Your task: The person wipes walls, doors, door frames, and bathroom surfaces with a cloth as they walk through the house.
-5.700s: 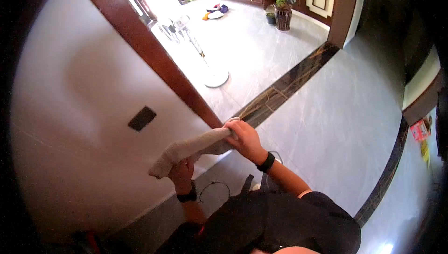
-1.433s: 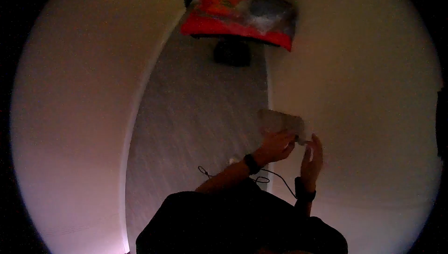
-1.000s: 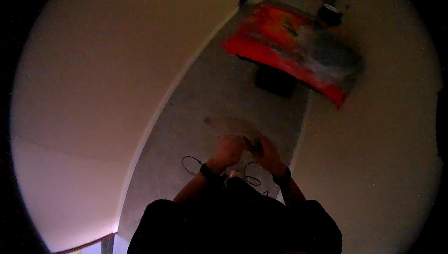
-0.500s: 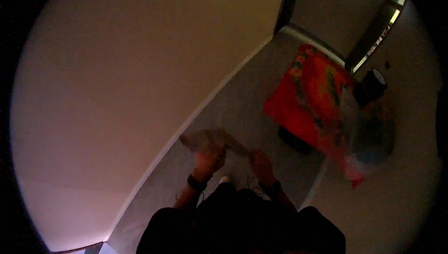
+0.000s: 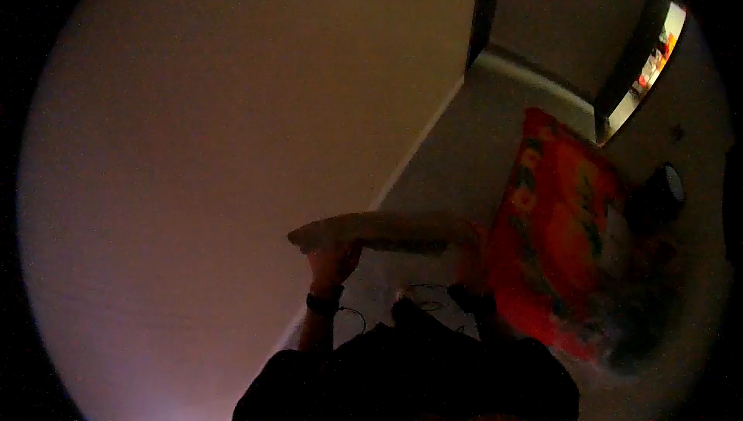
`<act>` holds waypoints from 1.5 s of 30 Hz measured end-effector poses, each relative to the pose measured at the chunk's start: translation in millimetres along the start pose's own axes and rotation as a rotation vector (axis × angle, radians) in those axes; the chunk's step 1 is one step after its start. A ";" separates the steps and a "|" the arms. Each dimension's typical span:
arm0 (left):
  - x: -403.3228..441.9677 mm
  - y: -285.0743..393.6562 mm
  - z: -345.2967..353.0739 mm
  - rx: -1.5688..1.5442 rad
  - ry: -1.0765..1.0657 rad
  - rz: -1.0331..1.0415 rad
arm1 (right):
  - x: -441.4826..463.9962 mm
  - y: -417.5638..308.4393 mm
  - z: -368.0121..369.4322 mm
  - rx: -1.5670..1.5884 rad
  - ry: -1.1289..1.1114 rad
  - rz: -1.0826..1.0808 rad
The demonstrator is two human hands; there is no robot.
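Observation:
A grey-brown cloth (image 5: 387, 229) is stretched sideways between my two hands, in front of my body. My left hand (image 5: 333, 262) is closed on its left part, and the cloth's left end sticks out past the fingers. At the cloth's right end is my right hand (image 5: 470, 260), blurred and dark, with the fingers closed around the fabric. Each wrist has a dark band. Thin cables hang below the hands.
A red patterned cover (image 5: 553, 227) lies over a piece of furniture at the right, with a dark round object (image 5: 658, 195) beside it. A pale wall (image 5: 232, 135) fills the left. A lit doorway (image 5: 646, 73) shows at the upper right.
The cloth is now spread wider, with my right hand further right. The view has turned, so the red cover appears further right and lower, and more of the lit doorway shows.

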State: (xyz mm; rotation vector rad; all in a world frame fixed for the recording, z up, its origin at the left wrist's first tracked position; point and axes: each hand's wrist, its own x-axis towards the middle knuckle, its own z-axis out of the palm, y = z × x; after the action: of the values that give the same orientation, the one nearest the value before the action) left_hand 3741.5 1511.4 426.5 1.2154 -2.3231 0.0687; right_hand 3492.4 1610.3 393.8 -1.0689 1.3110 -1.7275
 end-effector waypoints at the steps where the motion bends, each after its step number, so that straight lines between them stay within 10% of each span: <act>1: 11.9 -8.7 1.6 -0.021 0.011 -0.061 | 40.3 6.2 -0.6 0.130 -0.023 0.006; 2: 68.5 7.5 44.3 -0.014 0.001 -0.046 | 111.6 20.0 -24.8 0.390 -0.073 0.224; 4: 90.0 -11.1 49.8 0.164 0.168 -0.186 | 163.6 5.2 23.2 -0.674 -0.109 -0.502; 6: 128.1 -18.3 77.6 0.241 0.253 -0.211 | 224.6 14.8 47.1 -0.148 -0.315 -0.372; 14: 231.3 -11.7 122.4 0.304 0.540 -0.565 | 316.8 19.3 110.0 -0.348 -0.641 -0.382; 21: 282.8 -40.5 138.1 -0.381 0.344 -0.690 | 388.1 14.0 148.3 -0.427 -0.667 -0.689; 24: 318.0 -56.2 173.4 -0.362 0.366 -0.640 | 440.2 -9.4 140.4 -0.660 -0.914 -0.453; 31: 396.7 -35.0 259.1 -0.321 0.456 -0.542 | 524.9 46.5 68.0 -0.323 -0.730 -0.339; 35: 415.0 11.5 362.5 -0.949 0.232 -0.666 | 564.0 125.6 -18.1 -0.440 -0.800 -0.323; 38: 452.5 15.7 386.5 -0.056 0.295 -0.550 | 611.4 125.7 -36.3 -0.507 -0.864 -0.312; 45: 534.5 44.0 544.3 0.019 0.313 -0.490 | 691.9 273.4 -130.7 -0.477 -0.822 -0.563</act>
State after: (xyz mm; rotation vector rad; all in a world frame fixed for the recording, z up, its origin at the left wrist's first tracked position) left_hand 3230.7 986.1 209.6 1.6209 -1.7166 0.1008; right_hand 3106.1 978.8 243.6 -2.2828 0.9213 -1.0673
